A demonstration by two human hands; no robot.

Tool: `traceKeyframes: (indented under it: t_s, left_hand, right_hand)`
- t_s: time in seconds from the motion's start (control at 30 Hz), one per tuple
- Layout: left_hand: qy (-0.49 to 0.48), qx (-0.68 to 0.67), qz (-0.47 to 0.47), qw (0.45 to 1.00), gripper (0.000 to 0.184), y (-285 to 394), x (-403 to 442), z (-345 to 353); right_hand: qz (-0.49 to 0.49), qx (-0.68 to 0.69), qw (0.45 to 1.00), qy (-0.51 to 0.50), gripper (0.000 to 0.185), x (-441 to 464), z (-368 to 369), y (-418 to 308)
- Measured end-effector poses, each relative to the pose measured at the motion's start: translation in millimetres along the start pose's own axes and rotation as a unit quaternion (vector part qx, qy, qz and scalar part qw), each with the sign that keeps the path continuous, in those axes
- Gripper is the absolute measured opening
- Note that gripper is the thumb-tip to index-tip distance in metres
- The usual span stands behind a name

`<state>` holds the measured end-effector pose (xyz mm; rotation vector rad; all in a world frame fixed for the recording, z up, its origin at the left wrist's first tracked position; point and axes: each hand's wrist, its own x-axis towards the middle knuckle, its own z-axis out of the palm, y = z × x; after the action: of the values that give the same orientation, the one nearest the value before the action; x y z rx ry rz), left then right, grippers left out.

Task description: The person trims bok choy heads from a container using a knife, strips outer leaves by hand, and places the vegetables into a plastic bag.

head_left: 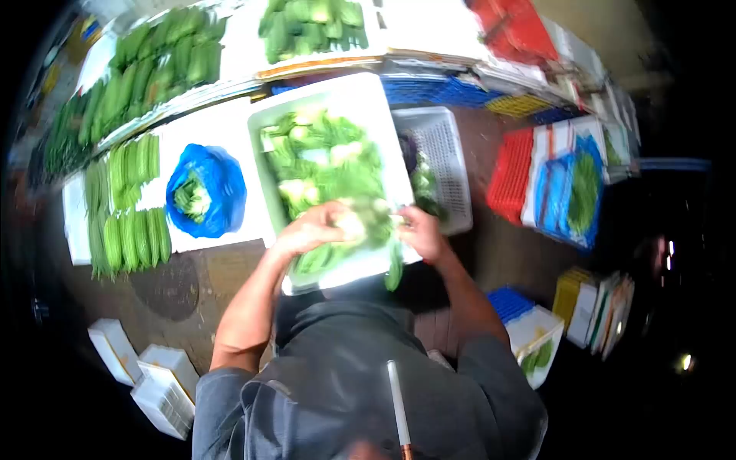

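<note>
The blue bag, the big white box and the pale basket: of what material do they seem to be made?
Blue bag: thin plastic, slightly shiny, from its creases and crumpled edge.
White box: perhaps foam, fairly matte, from its thick, plain rim; hard plastic is possible.
Pale basket: smooth moulded plastic, it seems, from its regular small holes.

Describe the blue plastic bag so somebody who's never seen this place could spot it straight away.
Find the big white tub of leafy greens in front of the person. Just left of it, on a white surface, sits the crumpled, open blue bag. Unlike the long green vegetables lined up farther left, it's a rounded bundle around pale leaves.
</note>
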<state>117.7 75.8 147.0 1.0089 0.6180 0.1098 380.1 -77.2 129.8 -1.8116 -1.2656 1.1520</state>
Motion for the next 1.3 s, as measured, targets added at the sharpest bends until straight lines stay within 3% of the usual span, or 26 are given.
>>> traceKeyframes:
  t_s: [0.03,0.1,0.13,0.17,0.2,0.27,0.33,0.37,0.47,0.5,0.6,0.7,0.77,0.87,0.9,0.97,1.03,1.2,1.3]
  left_hand:
    - [0.013,-0.035,0.007,0.999,0.055,2.9,-8.6,-7.6]
    - [0.087,-0.107,0.032,0.99,0.062,-11.0,-29.6,-34.8]
    - [0.106,-0.138,0.076,0.982,0.062,-30.8,-33.7,-54.3]
    - [0.139,-0.182,0.11,0.967,0.057,-34.0,-47.5,-70.0]
    - [0.175,-0.226,0.11,0.952,0.055,-35.4,-64.4,-83.4]
    - [0.25,-0.283,0.116,0.919,0.044,-40.3,-99.6,-114.7]
    - [0.355,-0.263,0.108,0.891,0.034,-63.3,-127.5,-157.2]
    - [0.389,-0.29,0.105,0.868,0.033,-66.3,-145.0,-174.5]
    - [0.529,-0.273,0.127,0.793,0.032,-71.6,-181.6,-231.0]
    - [0.579,-0.268,0.14,0.757,0.032,-69.2,-190.7,-244.2]
    - [0.55,-0.342,0.207,0.734,0.033,-89.4,-219.8,-303.4]
    - [0.575,-0.439,0.229,0.651,0.032,-106.3,-234.4,-338.8]
    - [0.627,-0.506,0.189,0.561,0.032,-117.6,-220.6,-356.9]
    - [0.584,-0.593,0.141,0.536,0.032,-154.1,-189.9,-384.0]
    - [0.533,-0.678,0.126,0.491,0.034,-160.5,-175.9,-394.5]
    - [0.547,-0.653,0.108,0.512,0.039,-187.9,-148.9,-414.6]
    - [0.585,-0.647,0.055,0.486,0.044,-190.1,-125.2,-428.5]
    - [0.567,-0.684,-0.047,0.457,0.05,-198.8,-89.7,-464.3]
    - [0.576,-0.657,-0.058,0.483,0.05,-214.8,-79.3,-481.1]
  right_hand:
    - [0.085,0.015,0.996,0.015,0.034,3.2,-14.7,16.9]
    - [-0.003,0.137,0.972,0.189,0.029,9.1,-32.3,66.7]
    - [0.101,0.072,0.962,0.243,0.028,7.2,-57.1,66.8]
    - [0.177,0.16,0.94,0.243,0.028,5.9,-70.0,40.6]
    - [0.134,0.179,0.918,0.326,0.028,5.2,-79.3,112.0]
    - [0.179,0.061,0.928,0.32,0.031,1.9,-81.0,113.1]
    - [0.134,-0.062,0.959,0.241,0.033,-3.2,-68.4,144.4]
    - [0.174,-0.041,0.959,0.221,0.032,2.0,-45.7,105.9]
    - [0.165,-0.186,0.949,0.193,0.031,11.8,10.4,71.8]
    - [0.189,-0.139,0.955,0.181,0.029,18.2,24.7,58.6]
    - [0.235,-0.052,0.96,0.141,0.026,35.1,55.0,29.7]
    - [0.227,-0.072,0.965,0.11,0.027,45.6,64.1,33.3]
    - [0.23,-0.075,0.964,0.109,0.027,50.0,75.8,18.3]
    - [0.268,-0.081,0.955,0.096,0.028,55.9,91.1,4.8]
    - [0.275,-0.077,0.954,0.091,0.029,57.6,93.7,4.0]
    - [0.283,-0.057,0.952,0.097,0.034,56.9,97.8,17.4]
    - [0.295,-0.049,0.949,0.097,0.036,56.5,102.8,20.5]
    - [0.335,-0.064,0.933,0.116,0.035,49.8,114.5,8.0]
    - [0.316,-0.028,0.94,0.122,0.034,38.3,114.2,29.8]
